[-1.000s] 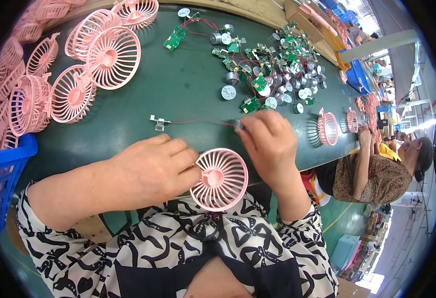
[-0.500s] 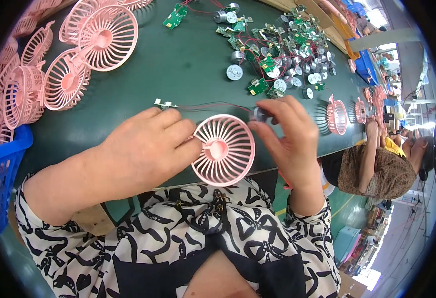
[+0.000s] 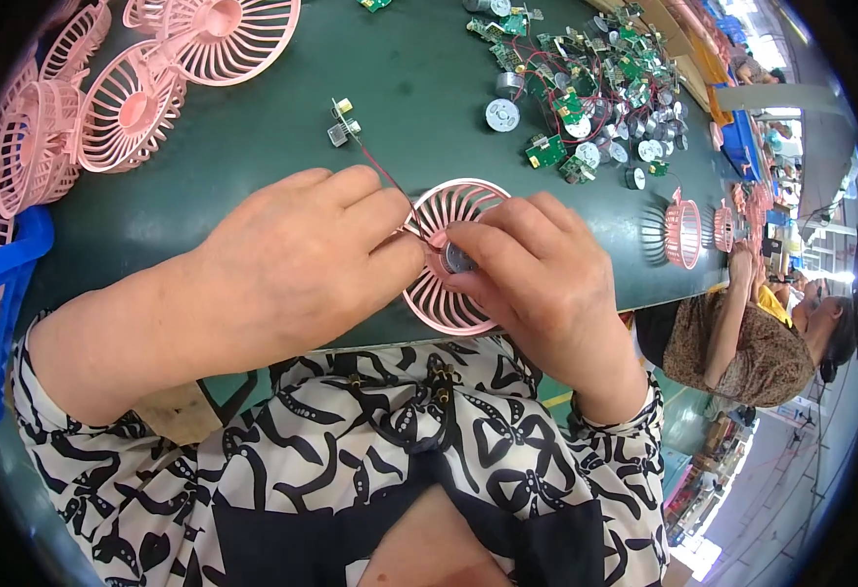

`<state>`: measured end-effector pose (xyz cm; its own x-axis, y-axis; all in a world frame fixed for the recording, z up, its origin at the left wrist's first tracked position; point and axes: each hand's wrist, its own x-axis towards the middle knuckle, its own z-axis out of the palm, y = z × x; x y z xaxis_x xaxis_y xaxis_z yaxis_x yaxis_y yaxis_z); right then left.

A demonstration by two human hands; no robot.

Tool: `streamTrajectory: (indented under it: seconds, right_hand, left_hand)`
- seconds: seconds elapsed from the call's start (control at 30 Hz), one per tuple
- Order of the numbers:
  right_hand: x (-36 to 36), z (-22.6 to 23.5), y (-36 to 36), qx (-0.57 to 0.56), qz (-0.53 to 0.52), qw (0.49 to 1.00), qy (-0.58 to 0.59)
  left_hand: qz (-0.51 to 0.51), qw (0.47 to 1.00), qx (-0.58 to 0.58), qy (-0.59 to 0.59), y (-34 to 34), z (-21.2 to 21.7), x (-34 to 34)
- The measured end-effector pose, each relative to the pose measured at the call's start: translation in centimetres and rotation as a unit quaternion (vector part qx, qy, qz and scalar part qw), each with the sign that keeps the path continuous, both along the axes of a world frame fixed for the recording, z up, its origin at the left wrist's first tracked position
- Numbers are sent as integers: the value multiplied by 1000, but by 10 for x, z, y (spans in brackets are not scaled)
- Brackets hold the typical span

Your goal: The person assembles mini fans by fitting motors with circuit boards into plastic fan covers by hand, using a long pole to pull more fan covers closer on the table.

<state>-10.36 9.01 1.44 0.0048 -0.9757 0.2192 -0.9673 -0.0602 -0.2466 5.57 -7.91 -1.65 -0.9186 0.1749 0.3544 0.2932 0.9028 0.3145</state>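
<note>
A pink round fan cage lies in front of me near the table edge. My left hand is closed at its left rim, gripping the cage, its fingertips close to the red wires. In a pinch, my right hand holds a small silver motor at the middle of the cage, over its hub. Thin red and dark wires run from the motor's area up to a small circuit board on the green table, beyond my left hand.
Several pink fan cages are heaped at the left beside a blue basket. At the back right is a pile of wired motors and green circuit boards. Another pink cage stands farther right, where a co-worker sits.
My right hand has brought the motor left, from beside the cage to over its hub. The wired board has shifted up the table and turned. The view has moved slightly.
</note>
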Motion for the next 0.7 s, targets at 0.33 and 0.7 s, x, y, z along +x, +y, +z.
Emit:
streamTrajectory:
  seconds: [0.33, 0.7]
  right_hand:
    - [1, -12, 4, -21, -29, 999, 33]
    - [7, -43, 33, -94, 32, 993, 57]
  left_hand:
    - [28, 1000, -10, -1, -7, -6, -4]
    - [-16, 999, -42, -9, -13, 2, -2]
